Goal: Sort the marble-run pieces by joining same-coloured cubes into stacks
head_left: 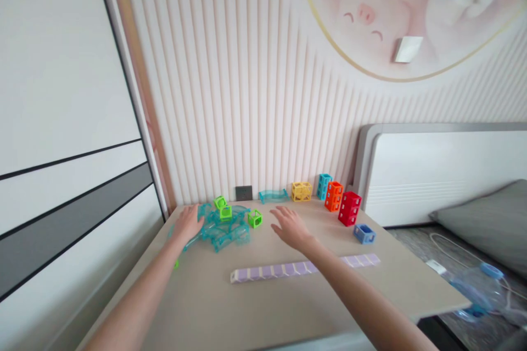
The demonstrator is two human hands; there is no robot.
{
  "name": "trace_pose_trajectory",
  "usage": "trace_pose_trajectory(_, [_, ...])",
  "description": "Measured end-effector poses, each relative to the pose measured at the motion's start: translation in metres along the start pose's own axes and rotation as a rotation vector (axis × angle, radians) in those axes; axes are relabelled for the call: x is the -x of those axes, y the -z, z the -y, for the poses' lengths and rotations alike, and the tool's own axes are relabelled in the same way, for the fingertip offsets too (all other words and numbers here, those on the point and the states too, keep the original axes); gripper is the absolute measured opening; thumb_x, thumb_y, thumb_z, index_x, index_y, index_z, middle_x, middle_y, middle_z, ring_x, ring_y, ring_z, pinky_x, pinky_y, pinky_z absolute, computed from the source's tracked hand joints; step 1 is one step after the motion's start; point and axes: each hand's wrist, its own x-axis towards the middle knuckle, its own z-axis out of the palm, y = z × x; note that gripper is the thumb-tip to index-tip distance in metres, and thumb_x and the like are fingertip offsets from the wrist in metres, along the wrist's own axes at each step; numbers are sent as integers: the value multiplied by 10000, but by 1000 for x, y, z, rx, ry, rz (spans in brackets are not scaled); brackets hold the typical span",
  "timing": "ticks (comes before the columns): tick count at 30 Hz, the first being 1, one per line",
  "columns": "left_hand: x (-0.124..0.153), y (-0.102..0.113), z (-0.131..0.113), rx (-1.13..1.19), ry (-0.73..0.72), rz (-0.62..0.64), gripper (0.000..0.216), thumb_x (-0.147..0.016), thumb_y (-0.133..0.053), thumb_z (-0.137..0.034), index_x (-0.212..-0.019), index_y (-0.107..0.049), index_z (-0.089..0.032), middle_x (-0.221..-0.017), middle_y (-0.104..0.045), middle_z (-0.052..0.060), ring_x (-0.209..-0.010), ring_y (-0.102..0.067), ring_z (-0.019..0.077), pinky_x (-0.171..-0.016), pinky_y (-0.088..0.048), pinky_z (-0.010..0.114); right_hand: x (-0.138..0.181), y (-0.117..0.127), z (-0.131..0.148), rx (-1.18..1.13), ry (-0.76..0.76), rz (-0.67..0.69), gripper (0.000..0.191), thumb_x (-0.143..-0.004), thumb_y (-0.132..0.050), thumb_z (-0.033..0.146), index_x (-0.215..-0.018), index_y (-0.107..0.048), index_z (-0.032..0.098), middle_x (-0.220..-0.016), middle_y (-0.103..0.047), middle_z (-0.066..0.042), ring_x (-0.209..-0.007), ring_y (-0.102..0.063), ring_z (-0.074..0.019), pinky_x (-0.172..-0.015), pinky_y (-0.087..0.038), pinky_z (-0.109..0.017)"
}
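Observation:
My left hand (189,224) is at the left edge of a pile of clear teal track pieces (228,236), its fingers loosely apart; no held piece is visible in it. My right hand (291,226) hovers over the middle of the table with fingers spread and nothing in them. Nearest to it is a bright green open-sided cube (254,219). Two more green cubes, one of them a cube (225,213) on the teal pieces, lie close to the pile. Part of another green piece (176,264) peeks out beside my left forearm.
A long purple-and-white strip (267,271) crosses the table, partly under my right forearm. Along the back right stand yellow blocks (302,191), blue blocks (324,186), an orange stack (334,196), a red stack (349,208) and a periwinkle block (364,233). A teal track piece (274,196) lies by the wall.

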Motion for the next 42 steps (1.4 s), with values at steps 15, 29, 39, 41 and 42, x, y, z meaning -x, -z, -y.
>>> trace_pose_trajectory(15, [75,-1,-120,324,-535,-356,183,-951,-483,-224,-1034,-646,-227,-1146,-643,92,-1105,-632,250,-974,-536,437,59,58,-191,-55,-874,-292,731,-879,-525,412,-1510,-239,176,-1195,-667,-186,-1012,-676,-325,-778,-486,-388])
trace_pose_trajectory(29, [91,-20,-112,371,-525,-273,838,-877,-655,-402,-1540,-173,-230,-1464,-442,190,-1353,-463,351,-1064,-456,541,-5,-23,51,-1041,-124,-383,739,-808,-700,397,-1433,-341,229,-1067,-725,-82,-872,-736,-231,-792,-607,-385])
trace_pose_trajectory(39, [83,-12,-86,417,-520,-386,563,-892,-541,-138,-1423,-381,-234,-1285,-590,135,-1214,-581,269,-1002,-518,455,25,-51,71,-749,-16,-546,617,-828,-706,407,-1364,-457,230,-1282,-648,-135,-1152,-647,-296,-979,-535,-454])
trace_pose_trajectory(41, [76,-7,-73,392,-330,-500,523,-901,-543,-184,-1405,-406,-204,-1257,-599,155,-1183,-595,285,-978,-522,465,31,-46,59,-690,-54,-575,615,-832,-696,416,-1363,-456,221,-1281,-647,-144,-1152,-644,-303,-970,-535,-464])
trace_pose_trajectory(42, [73,-4,-65,369,-233,-541,512,-905,-547,-212,-1398,-415,-182,-1241,-602,170,-1169,-600,296,-970,-520,473,35,-43,55,-677,-74,-564,627,-835,-692,415,-1376,-441,220,-1294,-640,-144,-1157,-640,-301,-968,-535,-461])
